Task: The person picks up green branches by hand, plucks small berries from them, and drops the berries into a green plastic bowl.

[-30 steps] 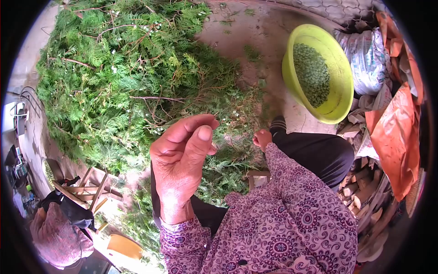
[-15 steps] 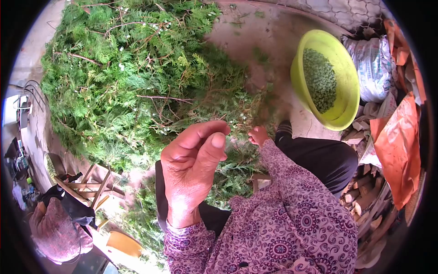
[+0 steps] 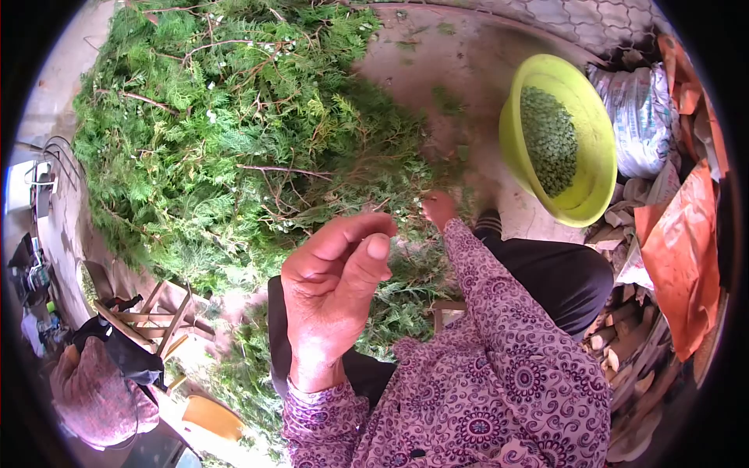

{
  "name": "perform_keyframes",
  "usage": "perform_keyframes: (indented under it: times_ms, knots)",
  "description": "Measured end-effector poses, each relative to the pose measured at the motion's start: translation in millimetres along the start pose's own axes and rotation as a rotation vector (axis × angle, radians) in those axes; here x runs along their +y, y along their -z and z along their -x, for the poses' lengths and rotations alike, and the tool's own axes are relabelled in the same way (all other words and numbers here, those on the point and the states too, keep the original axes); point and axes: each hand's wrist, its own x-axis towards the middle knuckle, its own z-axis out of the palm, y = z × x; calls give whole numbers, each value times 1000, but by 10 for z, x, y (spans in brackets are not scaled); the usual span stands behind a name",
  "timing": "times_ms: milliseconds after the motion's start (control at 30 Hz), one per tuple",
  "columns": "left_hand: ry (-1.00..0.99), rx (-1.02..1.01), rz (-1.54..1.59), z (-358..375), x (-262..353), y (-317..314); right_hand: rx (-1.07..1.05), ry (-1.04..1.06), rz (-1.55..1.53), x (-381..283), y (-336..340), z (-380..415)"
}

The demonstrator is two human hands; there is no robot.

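Observation:
My left hand (image 3: 331, 288) is raised in the middle of the view, fingers curled and thumb close to the index finger. Anything inside that curl is hidden from me. Farther forward, my right hand (image 3: 439, 209) reaches down to the edge of a big heap of green conifer branches (image 3: 226, 140). Its fingers are bunched by sprigs bearing small pale cones, and what they pinch is too small to make out. To the right, a yellow-green plastic basin (image 3: 602, 168) stands tilted in view, holding many small green cones (image 3: 550, 140).
A white woven sack (image 3: 636, 117), an orange sheet (image 3: 679, 257) and split firewood (image 3: 624, 335) lie along the right. At lower left are a wooden stool frame (image 3: 168, 320), a pink cloth (image 3: 101, 394) and an orange-yellow container (image 3: 211, 417).
My right hand has moved slightly up and to the left, into the sprigs. My left hand keeps its curled shape, a little lower and farther right in view.

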Motion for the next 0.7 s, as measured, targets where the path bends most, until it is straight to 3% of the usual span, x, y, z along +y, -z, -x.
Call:
perform_keyframes:
  times_ms: [33, 100, 200, 267, 333, 367, 433, 467, 500, 567, 700]
  knots:
    - [0, -8, -5, 1, -3, 10, -8, 0, 0, -34, -28, 3]
    - [4, -4, -14, 6, -15, 33, 167, 193, 272, -276, -28, 138]
    - [9, -3, -33, 16, -20, 57, 144, 163, 413, -561, -44, 323]
    - [9, -2, -31, 18, -25, 59, 142, 152, 515, -438, -84, 276]
    - [1, -6, -27, 15, -23, 58, 171, 382, 610, -204, -121, 182]
    - [-3, -1, -28, 16, -25, 58, 175, 383, 611, -142, -104, 164]
    - [-7, 0, -25, 27, -20, 55, 41, -174, -79, -49, -71, 201]
    - [-6, -5, -19, 33, -15, 54, 15, -304, -500, -387, 98, 472]
    - [-4, -9, -14, 38, -17, 55, 18, -303, -500, -339, 118, 460]
    - [-4, -15, -23, 49, -35, 70, 77, -442, -811, -236, 158, 448]
    - [4, -12, -23, 56, -30, 66, 21, -288, -687, -279, 147, 365]
